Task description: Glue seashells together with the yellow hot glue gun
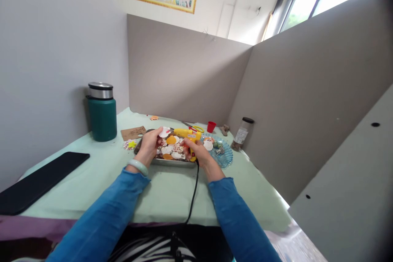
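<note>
My right hand point(198, 150) is closed round the handle of a yellow glue gun point(186, 133), whose nozzle points left. Its black cord point(194, 196) runs down over the table's front edge. Between the fingers of my left hand point(150, 145) is a small white disc point(165, 132) with a pinkish-red mark, close to the nozzle. Whether nozzle and disc touch, I cannot tell. Beneath both hands lies a metal tray point(175, 163) full of white and orange pieces that look like shells. A pale bangle point(138, 166) circles my left wrist.
A blue plate point(226, 157) with small pieces sits right of the tray. Behind are scissors point(196, 128) and a red cup point(211, 126). A jar point(242, 134) stands right, a green flask point(102, 114) left. A black mat point(46, 180) lies front left. Grey partitions point(184, 69) enclose the table.
</note>
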Action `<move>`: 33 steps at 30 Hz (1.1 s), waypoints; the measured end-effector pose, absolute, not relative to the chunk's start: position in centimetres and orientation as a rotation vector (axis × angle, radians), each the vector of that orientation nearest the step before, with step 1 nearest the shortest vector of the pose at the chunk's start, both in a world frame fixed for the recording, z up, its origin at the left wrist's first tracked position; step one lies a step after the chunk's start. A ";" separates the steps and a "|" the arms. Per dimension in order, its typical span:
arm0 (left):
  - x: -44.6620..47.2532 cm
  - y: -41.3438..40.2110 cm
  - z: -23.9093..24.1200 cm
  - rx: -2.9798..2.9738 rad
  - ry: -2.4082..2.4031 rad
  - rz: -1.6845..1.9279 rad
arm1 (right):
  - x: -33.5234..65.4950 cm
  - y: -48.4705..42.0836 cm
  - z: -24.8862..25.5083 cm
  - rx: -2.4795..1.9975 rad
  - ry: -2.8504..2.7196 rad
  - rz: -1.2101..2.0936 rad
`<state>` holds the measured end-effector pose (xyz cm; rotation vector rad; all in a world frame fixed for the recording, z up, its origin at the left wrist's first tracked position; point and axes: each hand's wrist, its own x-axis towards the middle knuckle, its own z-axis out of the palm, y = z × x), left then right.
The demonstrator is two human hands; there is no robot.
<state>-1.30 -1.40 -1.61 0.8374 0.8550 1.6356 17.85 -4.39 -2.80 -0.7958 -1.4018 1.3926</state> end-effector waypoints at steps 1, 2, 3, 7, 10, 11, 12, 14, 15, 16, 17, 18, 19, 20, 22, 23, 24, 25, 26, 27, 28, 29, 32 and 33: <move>-1.3 -1.4 -1.6 0.844 0.863 1.626 | 17.8 -4.4 -2.8 -0.792 -1.398 1.390; -1.2 -1.5 -1.5 0.856 0.869 1.614 | 17.8 -4.4 -2.8 -0.792 -1.394 1.389; -1.2 -1.5 -1.5 0.870 0.873 1.601 | 17.8 -4.4 -2.7 -0.795 -1.390 1.388; -1.1 -1.7 -1.4 0.922 0.884 1.569 | 17.8 -4.5 -2.7 -0.812 -1.374 1.371; -1.1 -1.6 -1.5 0.940 0.872 1.577 | 17.7 -4.5 -2.7 -0.814 -1.370 1.358; -1.2 -1.6 -1.6 0.938 0.870 1.582 | 17.7 -4.4 -2.8 -0.814 -1.371 1.356; -1.2 -1.5 -1.7 0.930 0.869 1.591 | 17.7 -4.4 -2.8 -0.814 -1.372 1.355; -1.4 -1.4 -1.9 0.903 0.867 1.619 | 17.8 -4.2 -2.9 -0.810 -1.362 1.350; -1.5 -1.3 -1.9 0.888 0.863 1.635 | 17.8 -4.1 -2.9 -0.804 -1.352 1.343; -1.5 -1.2 -2.0 0.874 0.858 1.649 | 17.8 -4.1 -3.0 -0.799 -1.345 1.334; -1.6 -1.2 -2.0 0.859 0.855 1.662 | 17.8 -4.0 -3.0 -0.798 -1.342 1.321; -1.6 -1.1 -1.9 0.843 0.858 1.671 | 17.8 -4.0 -3.0 -0.800 -1.344 1.304; -1.6 -1.1 -1.9 0.827 0.866 1.675 | 17.7 -3.9 -3.0 -0.811 -1.353 1.286; -1.6 -1.1 -1.8 0.810 0.875 1.678 | 17.6 -3.9 -3.0 -0.834 -1.370 1.265; -1.6 -1.3 -1.6 0.780 0.888 1.687 | 17.4 -3.9 -3.0 -0.909 -1.414 1.213; -1.5 -1.3 -1.4 0.768 0.891 1.692 | 17.2 -3.9 -3.0 -0.956 -1.446 1.176; -1.5 -1.4 -1.3 0.756 0.892 1.698 | 17.1 -3.9 -3.1 -1.011 -1.490 1.121; -1.5 -1.5 -1.1 0.742 0.894 1.707 | 16.9 -3.9 -3.0 -1.077 -1.550 1.043; -1.5 -1.6 -1.0 0.728 0.896 1.716 | 16.8 -3.9 -3.0 -1.155 -1.630 0.939; -1.6 -1.7 -0.9 0.718 0.900 1.721 | 16.7 -3.9 -2.8 -1.247 -1.728 0.812; -1.6 -1.7 -0.9 0.711 0.903 1.726 | 16.6 -3.9 -2.6 -1.351 -1.837 0.669; -1.7 -1.7 -0.8 0.707 0.904 1.731 | 16.5 -3.9 -2.4 -1.457 -1.944 0.523; -1.8 -1.7 -0.8 0.704 0.902 1.739 | 16.2 -3.9 -1.4 -1.709 -2.165 0.219; -1.9 -1.6 -0.8 0.704 0.900 1.742 | 16.1 -3.9 -1.0 -1.774 -2.196 0.153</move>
